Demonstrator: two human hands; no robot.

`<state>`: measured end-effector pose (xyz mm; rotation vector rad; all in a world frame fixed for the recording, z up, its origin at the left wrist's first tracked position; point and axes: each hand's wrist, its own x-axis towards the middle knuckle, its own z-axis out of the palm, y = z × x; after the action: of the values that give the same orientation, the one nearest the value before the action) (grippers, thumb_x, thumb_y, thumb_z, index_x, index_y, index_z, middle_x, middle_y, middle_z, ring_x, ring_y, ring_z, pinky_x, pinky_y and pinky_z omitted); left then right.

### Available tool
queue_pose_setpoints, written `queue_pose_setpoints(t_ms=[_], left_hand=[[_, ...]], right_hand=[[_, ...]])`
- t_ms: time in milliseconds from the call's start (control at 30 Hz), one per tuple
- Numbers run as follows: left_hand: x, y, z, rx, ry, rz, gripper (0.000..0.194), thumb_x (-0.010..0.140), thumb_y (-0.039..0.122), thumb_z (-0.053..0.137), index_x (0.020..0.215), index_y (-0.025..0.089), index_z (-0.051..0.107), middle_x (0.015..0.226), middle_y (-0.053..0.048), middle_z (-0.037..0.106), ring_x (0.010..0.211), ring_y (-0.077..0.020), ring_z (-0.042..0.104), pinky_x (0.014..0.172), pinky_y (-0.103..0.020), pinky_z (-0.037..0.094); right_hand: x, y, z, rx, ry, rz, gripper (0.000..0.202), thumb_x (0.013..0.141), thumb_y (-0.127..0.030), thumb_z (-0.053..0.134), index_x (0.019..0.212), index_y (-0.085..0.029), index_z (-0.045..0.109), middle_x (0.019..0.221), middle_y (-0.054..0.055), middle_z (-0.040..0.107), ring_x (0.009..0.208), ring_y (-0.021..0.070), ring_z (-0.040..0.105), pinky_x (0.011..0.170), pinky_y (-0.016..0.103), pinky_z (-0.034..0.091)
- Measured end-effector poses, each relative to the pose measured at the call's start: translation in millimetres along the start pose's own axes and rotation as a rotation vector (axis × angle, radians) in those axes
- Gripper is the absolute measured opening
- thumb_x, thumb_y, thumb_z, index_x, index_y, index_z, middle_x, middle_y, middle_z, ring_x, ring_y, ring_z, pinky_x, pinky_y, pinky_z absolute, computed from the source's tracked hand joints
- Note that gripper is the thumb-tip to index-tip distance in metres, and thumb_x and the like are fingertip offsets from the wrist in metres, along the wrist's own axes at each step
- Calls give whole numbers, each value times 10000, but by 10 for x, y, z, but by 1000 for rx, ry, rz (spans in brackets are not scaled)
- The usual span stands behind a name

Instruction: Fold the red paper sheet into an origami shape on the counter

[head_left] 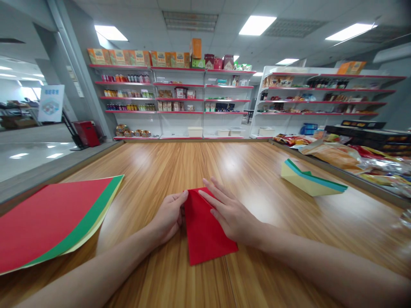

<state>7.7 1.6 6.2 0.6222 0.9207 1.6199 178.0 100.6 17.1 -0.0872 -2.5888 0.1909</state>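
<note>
A folded sheet of red paper (205, 237) is between my hands at the middle of the wooden table (154, 162). My left hand (170, 216) pinches its upper left corner, thumb on top and the other fingers curled beneath. Across its upper right part lies my right hand (233, 211), fingers stretched out and slightly spread, touching the paper near a fold line. The palm covers some of the sheet's right side. The underside of the red paper is hidden.
At the left lies a stack of red, green and pale yellow paper sheets (58, 214). A folded paper boat (308, 182), yellow, blue and green, rests at the right. Packaged snacks (346, 158) line the right edge. Stocked shelves (180, 98) stand behind the table.
</note>
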Motion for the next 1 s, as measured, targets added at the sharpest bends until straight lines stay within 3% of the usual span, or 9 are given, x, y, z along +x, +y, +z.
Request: queue_pose_setpoints(t_ms=[67, 167, 467, 600, 800, 1000], left_hand=[[-1, 4, -4, -18, 35, -3, 173, 809, 264, 628, 749, 103, 651, 715, -92, 718, 678, -195, 684, 597, -259, 526], [0, 5, -8, -37, 73, -19, 180, 829, 237, 588, 725, 100, 640, 677, -94, 710, 637, -192, 679, 552, -249, 516], [2, 9, 6, -22, 92, -12, 223, 844, 286, 583, 875, 71, 637, 756, -137, 719, 695, -237, 694, 626, -319, 553], [-4, 10, 13, -19, 95, -18, 257, 846, 330, 593, 862, 75, 626, 764, -140, 716, 671, -230, 689, 585, -306, 548], [-33, 0, 23, 14, -39, -18, 275, 755, 345, 704, 797, 83, 631, 715, -104, 703, 593, -190, 661, 519, -255, 514], [-9, -13, 10, 19, 56, 13, 162, 769, 260, 678, 762, 105, 630, 697, -66, 694, 567, -155, 636, 517, -233, 506]], right_hand=[[-2, 5, 8, 22, -93, -39, 741, 831, -77, 458, 1480, -207, 126, 1514, 83, 233, 1410, 259, 102, 1122, 499, 227], [-10, 11, 20, 18, -167, -44, 792, 807, -57, 458, 1483, -210, 76, 1509, 66, 252, 1407, 253, 124, 1128, 535, 152], [13, -36, -23, 51, -204, -153, 807, 807, -29, 439, 1482, -219, 41, 1522, 77, 196, 1405, 223, 136, 1136, 504, 129], [23, -73, -58, -12, -242, -199, 769, 810, -23, 407, 1481, -184, 70, 1524, 88, 177, 1408, 225, 111, 1134, 504, 136], [36, -133, -49, -106, -276, -260, 691, 823, -13, 393, 1464, -98, 150, 1512, 138, 197, 1410, 242, 88, 1125, 532, 154], [32, -150, -43, -121, -308, -265, 672, 819, -20, 424, 1452, -95, 212, 1507, 151, 211, 1399, 274, 136, 1115, 529, 205]])
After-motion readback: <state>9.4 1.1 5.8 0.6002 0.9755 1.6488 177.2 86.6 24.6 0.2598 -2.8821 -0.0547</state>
